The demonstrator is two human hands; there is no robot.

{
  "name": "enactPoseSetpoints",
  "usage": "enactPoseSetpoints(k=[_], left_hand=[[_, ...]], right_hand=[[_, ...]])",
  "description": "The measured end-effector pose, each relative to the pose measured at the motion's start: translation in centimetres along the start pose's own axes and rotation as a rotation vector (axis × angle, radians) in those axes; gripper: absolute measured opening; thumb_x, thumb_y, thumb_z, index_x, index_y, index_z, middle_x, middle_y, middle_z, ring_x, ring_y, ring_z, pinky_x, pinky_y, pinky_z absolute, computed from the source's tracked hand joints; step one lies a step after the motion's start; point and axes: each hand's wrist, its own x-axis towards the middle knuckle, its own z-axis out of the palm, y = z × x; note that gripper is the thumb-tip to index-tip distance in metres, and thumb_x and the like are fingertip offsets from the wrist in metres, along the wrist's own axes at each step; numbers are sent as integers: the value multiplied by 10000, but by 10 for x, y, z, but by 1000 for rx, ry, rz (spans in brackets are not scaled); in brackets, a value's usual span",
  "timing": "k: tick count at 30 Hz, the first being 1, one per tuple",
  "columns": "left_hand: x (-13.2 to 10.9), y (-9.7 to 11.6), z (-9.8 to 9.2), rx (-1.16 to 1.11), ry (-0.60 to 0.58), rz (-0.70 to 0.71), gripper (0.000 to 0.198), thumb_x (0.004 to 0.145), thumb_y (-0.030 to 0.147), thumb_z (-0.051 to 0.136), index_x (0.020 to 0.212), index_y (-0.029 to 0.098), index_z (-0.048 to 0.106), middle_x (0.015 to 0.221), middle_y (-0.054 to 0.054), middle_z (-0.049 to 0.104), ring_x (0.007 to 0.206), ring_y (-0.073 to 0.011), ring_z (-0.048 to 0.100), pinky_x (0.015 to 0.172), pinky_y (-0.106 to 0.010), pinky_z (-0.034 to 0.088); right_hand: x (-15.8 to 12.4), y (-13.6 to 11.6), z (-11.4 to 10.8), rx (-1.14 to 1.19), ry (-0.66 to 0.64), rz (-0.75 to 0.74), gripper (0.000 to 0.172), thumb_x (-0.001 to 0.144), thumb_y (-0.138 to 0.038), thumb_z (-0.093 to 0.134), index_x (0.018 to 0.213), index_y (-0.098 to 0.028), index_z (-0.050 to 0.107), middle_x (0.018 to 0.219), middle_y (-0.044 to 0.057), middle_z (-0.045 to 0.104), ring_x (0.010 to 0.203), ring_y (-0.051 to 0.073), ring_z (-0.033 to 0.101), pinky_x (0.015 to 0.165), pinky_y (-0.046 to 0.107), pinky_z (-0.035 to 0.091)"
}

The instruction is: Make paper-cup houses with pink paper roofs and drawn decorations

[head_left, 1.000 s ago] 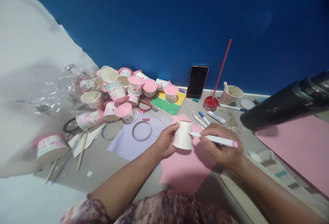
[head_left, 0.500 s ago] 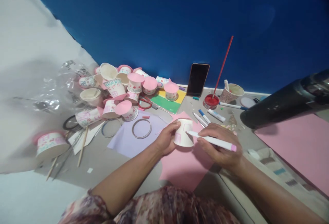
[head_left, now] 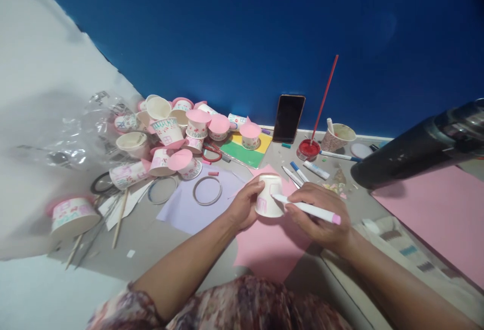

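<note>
My left hand (head_left: 244, 205) is wrapped round a small white paper cup (head_left: 268, 196) that stands upside down on a pink paper sheet (head_left: 270, 244). Pink marks show on the cup's side. In my right hand (head_left: 321, 216) I grip a white marker with a pink end (head_left: 308, 210), and its tip touches the cup's wall. Both hands meet at the middle of the grey table.
A heap of decorated paper cups with pink lids (head_left: 177, 133) lies at the back left beside crumpled clear plastic (head_left: 71, 138). A phone (head_left: 289, 118) leans on the blue wall. Red paint pot with stick (head_left: 308, 149), loose markers (head_left: 302, 171), rings (head_left: 207, 190), a black cylinder (head_left: 416, 151) at right.
The marker tip has crept slightly left along the cup's side; the cup and my left hand stay in place. The view shifted a little.
</note>
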Motion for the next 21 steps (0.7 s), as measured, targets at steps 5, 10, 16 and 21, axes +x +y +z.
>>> enactPoseSetpoints(k=[5,10,16,21], left_hand=[[0,1,-1,-11,6,-11,398,769,328,799,1112,128,776,960,-94,762,912,-241,691,856,-319,513],[-1,2,-2,-32,9,-24,406,764,328,809,1112,121,780,923,-84,755,859,-219,683,809,-300,513],[-1,2,-2,-55,-17,-46,440,766,352,804,1140,127,750,934,-100,763,842,-257,714,831,-373,540],[0,1,-3,-74,-39,-64,455,775,377,804,1153,135,729,928,-105,770,857,-282,729,812,-403,557]], right_hand=[[2,1,-2,-33,21,-6,113,891,-104,684,860,-211,703,670,23,736,554,161,654,539,291,511],[4,1,-4,-31,70,29,135,878,-108,675,819,-224,708,635,13,722,518,158,641,503,288,506],[6,-1,-7,-74,112,80,149,890,-133,662,781,-230,693,594,-8,702,479,147,633,479,276,497],[6,-1,-7,-86,122,71,142,910,-133,662,808,-226,695,610,-4,709,509,147,647,501,277,505]])
